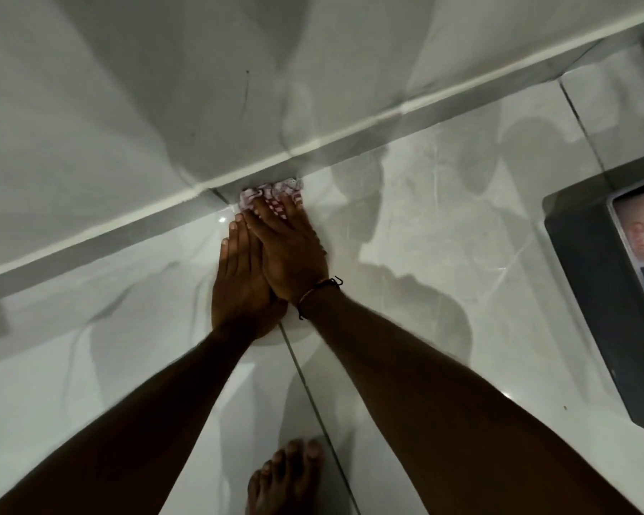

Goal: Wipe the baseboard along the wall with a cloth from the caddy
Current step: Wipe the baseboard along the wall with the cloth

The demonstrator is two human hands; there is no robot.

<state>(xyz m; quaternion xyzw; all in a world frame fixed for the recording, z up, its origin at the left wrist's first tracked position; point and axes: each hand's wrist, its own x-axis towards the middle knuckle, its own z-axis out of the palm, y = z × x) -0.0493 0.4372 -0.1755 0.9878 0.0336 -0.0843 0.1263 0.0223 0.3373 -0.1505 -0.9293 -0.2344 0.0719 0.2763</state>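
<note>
Cloth: a crumpled red-and-white checked cloth (272,197) is being pressed against the foot of the baseboard (350,143), right where it meets the floor (443,236); only its far part is being shown, the near part being covered by fingers.

Right hand: the right hand (290,254) is being laid flat, palm down, fingers stretched forward over the cloth; whether the fingertips are curling into the fabric cannot be told. A thin dark cord bracelet (318,291) is being worn at the wrist.

Left hand: the left hand (240,288) is being held flat with fingers together, tucked partly beneath the right hand. Its thumb side is being hidden by the right hand, and whether it is touching the cloth cannot be told.

Baseboard: a grey tiled strip with a white top edge is being seen running diagonally across the view, its ends being cut off at both frame edges.

Wall: the pale wall (127,87) is being crossed by soft shadows, which are blurring its surface.

Caddy: a dark box (588,291) is being cut off at the right edge; its contents are being glimpsed only as blurred shapes, too unclear to name.

Foot: a bare foot (283,477) is being shown at the bottom, cropped at the heel.
</note>
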